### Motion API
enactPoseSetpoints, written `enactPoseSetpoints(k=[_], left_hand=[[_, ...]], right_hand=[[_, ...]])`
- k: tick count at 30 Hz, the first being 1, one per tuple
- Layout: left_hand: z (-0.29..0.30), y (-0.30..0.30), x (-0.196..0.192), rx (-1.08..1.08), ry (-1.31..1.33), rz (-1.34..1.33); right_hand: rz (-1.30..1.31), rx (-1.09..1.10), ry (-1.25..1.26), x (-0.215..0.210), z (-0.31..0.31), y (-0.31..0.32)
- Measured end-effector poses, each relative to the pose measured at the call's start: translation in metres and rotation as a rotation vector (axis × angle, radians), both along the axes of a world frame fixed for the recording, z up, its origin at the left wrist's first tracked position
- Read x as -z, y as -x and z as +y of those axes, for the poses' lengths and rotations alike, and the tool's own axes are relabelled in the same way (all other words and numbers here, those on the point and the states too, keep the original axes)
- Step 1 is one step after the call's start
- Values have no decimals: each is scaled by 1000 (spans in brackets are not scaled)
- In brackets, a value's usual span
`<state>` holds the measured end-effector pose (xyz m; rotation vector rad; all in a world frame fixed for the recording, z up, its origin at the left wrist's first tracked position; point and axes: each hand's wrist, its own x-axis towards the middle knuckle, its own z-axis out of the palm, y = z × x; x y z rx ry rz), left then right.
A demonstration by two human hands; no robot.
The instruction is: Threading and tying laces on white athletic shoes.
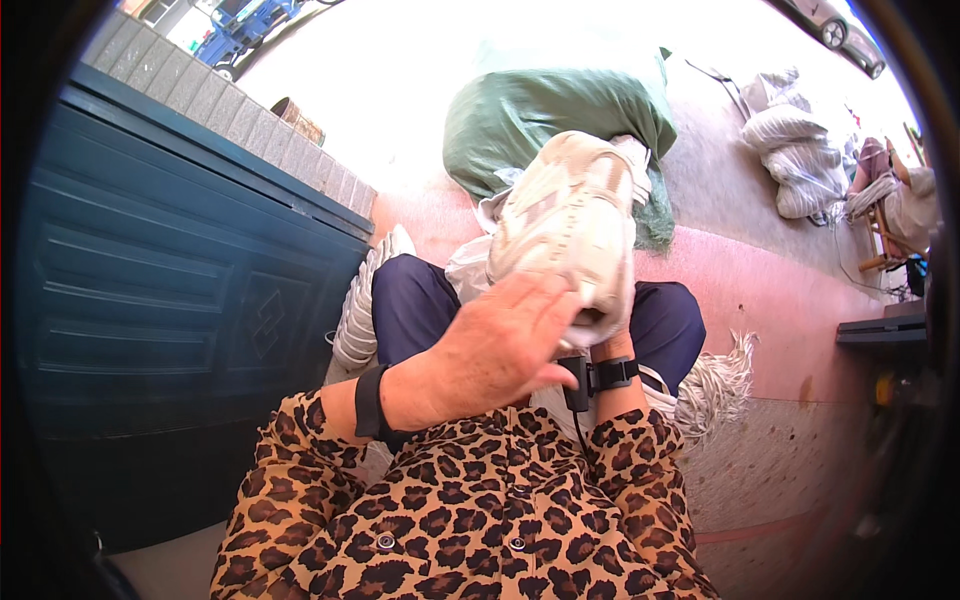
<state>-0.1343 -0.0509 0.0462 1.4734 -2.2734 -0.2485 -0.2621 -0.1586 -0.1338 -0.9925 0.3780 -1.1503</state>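
Note:
Above my lap is a cream-and-white shoe upper [562, 225], tilted, with a dark opening at its near end. My left hand [505, 330] lies against that near end, fingers stretched out and thumb apart, slightly smeared by motion. On the right side, my right hand [622, 325] supports the upper from behind and beneath; most of its fingers are hidden. White material [468, 268] shows between my knees under the upper. By my left knee stands a nested stack of white pieces [362, 310], like more uppers.
A large green sack [560, 110] sits just ahead. A bundle of whitish laces [722, 390] lies by my right knee. Blue-green panelled door [150, 270] flanks my left. Tied pale bags [795, 160] and a seated person [900, 195] are at far right.

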Motion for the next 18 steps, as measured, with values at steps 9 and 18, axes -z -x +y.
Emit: enactPoseSetpoints(k=[9,18], left_hand=[[54,-24,51,-209,139,-113],[16,-27,17,-114,-130,-235]], right_hand=[[-269,-12,-526,-21,24,-40],[-398,-61,-630,10,13,-46]])
